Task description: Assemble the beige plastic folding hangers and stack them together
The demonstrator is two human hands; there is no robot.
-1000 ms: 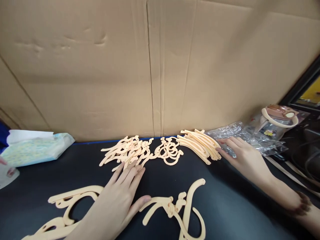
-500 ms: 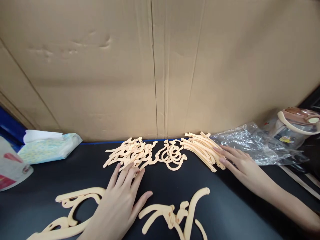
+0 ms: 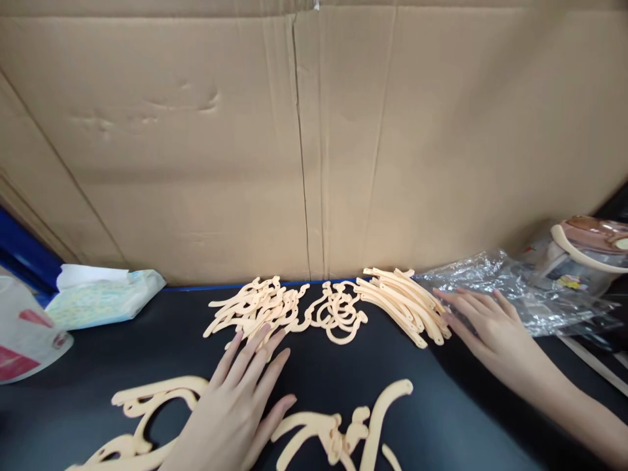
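A: Left hand point(image 3: 230, 409)?
B: One, near, left of centre, palm down; fingers spread apart, nothing gripped. Its fingertips reach the near edge of the left heap point(image 3: 267, 304); contact cannot be told for certain.
A: Right hand point(image 3: 493, 333)?
B: One, on the right; thumb and fingers apart, fingertips at the right end of the strip stack point(image 3: 400, 297).
A: The pale peach pieces, by lot?
B: Far side of the black tabletop point(image 3: 466, 418), left to right: the left heap, slender curved parts, jumbled; the hook group point(image 3: 340, 339), overlapping, centre; the strip stack, gently bowed, holes at the ends. Near side: the left cluster point(image 3: 161, 386), partly behind the left hand; the right cluster point(image 3: 328, 428), forked, with a longer curved arm at its right.
A: Surroundings?
B: Far left, a soft pack point(image 3: 103, 301), pale with a yellow pattern; left edge, a whitish container point(image 3: 29, 333), red markings, cut off by the frame. Far right, clear crinkled plastic point(image 3: 490, 275), a transparent jug point(image 3: 593, 232) with brown lid. Behind all, creased cardboard point(image 3: 196, 144).
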